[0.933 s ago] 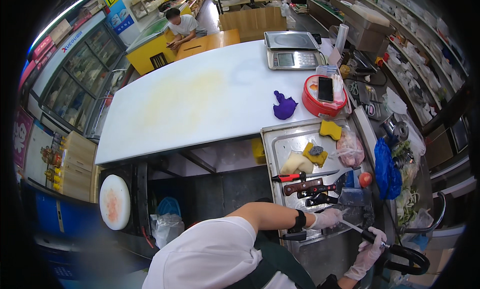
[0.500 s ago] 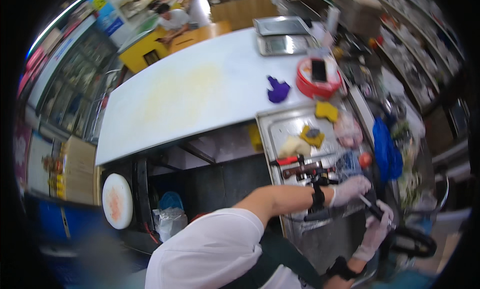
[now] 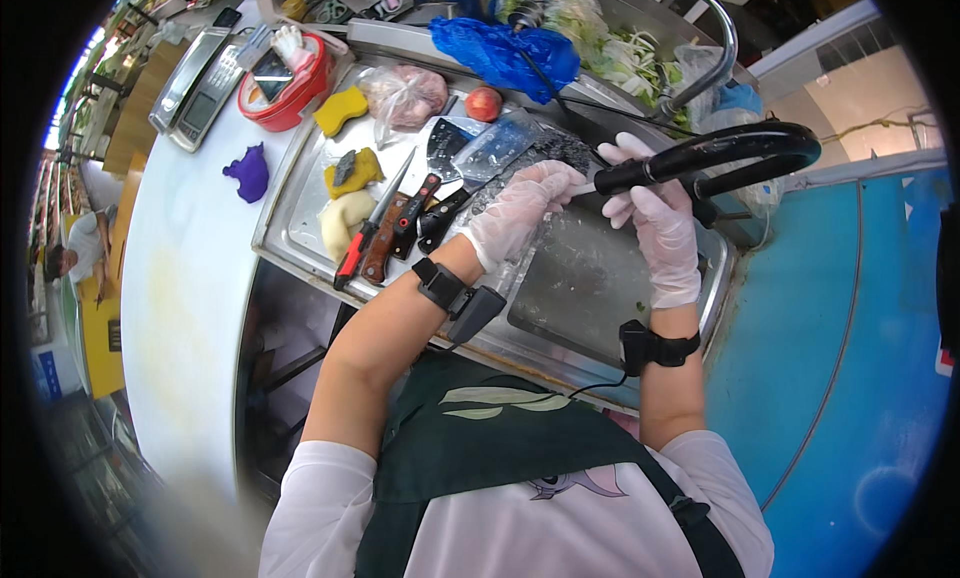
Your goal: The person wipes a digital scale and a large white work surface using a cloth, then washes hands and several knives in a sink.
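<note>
My left hand [image 3: 522,214], in a thin white glove, has its fingers curled and pressed together at the end of a black curved faucet spout [image 3: 770,146]. A short whitish piece or stream shows between them; I cannot tell which. My gloved right hand [image 3: 664,240] has its thumb below the spout and its fingers above, loosely around it near its end. Both hands are over a metal sink [image 3: 580,290]. Left of my left hand lie a red-handled pointed rod [image 3: 378,214], a wooden-handled knife [image 3: 381,250] and black-handled knives [image 3: 415,216].
A metal drainboard [image 3: 300,218] holds yellow sponges [image 3: 340,111], a bag of meat [image 3: 405,96], a pale lump [image 3: 343,225] and a reddish round fruit [image 3: 483,104]. Beyond lies a blue plastic bag [image 3: 505,54]. Leftward are a red basin [image 3: 285,96], purple cloth [image 3: 249,174] and scale [image 3: 200,88].
My view has turned right, bringing the sink and both hands to the middle. My hands remain at the spout's end. My right hand's fingers look looser around it.
</note>
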A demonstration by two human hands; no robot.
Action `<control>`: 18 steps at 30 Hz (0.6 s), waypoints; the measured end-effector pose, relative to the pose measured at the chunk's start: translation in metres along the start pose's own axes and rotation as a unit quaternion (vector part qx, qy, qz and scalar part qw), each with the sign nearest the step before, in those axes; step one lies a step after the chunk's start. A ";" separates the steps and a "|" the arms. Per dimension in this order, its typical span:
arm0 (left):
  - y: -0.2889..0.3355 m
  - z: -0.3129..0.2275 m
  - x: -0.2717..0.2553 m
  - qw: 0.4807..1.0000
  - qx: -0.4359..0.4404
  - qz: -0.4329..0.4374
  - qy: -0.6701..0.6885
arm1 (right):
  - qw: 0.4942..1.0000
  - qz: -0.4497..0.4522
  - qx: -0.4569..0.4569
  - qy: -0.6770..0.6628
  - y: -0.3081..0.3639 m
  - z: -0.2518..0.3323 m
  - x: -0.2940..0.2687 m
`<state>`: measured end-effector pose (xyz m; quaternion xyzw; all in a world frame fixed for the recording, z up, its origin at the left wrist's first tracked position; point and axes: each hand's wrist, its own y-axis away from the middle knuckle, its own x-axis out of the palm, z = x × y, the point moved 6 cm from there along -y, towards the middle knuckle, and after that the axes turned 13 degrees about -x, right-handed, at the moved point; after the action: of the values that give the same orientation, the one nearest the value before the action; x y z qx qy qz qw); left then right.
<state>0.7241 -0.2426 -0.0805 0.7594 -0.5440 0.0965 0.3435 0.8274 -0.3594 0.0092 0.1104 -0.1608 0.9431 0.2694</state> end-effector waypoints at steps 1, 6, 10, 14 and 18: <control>0.001 0.001 0.005 1.000 -0.006 0.005 -0.010 | 1.000 -0.004 0.009 -0.004 0.005 -0.006 -0.004; 0.001 0.015 0.023 0.998 -0.051 -0.018 0.016 | 0.983 -0.146 0.001 -0.108 0.033 -0.063 -0.035; -0.027 0.045 0.024 0.963 -0.033 0.148 0.225 | 0.938 -0.140 0.076 -0.309 0.026 -0.101 0.002; -0.056 0.051 0.041 0.834 -0.025 0.306 0.459 | 0.894 -0.113 0.097 -0.424 0.009 -0.122 0.025; -0.045 0.019 0.021 0.995 -0.006 0.053 0.090 | 0.956 -0.126 0.135 -0.226 -0.009 -0.121 0.039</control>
<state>0.7680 -0.2626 -0.1028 0.7156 -0.5511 0.1793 0.3901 0.7849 -0.2897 -0.0886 0.3752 -0.0730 0.8649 0.3254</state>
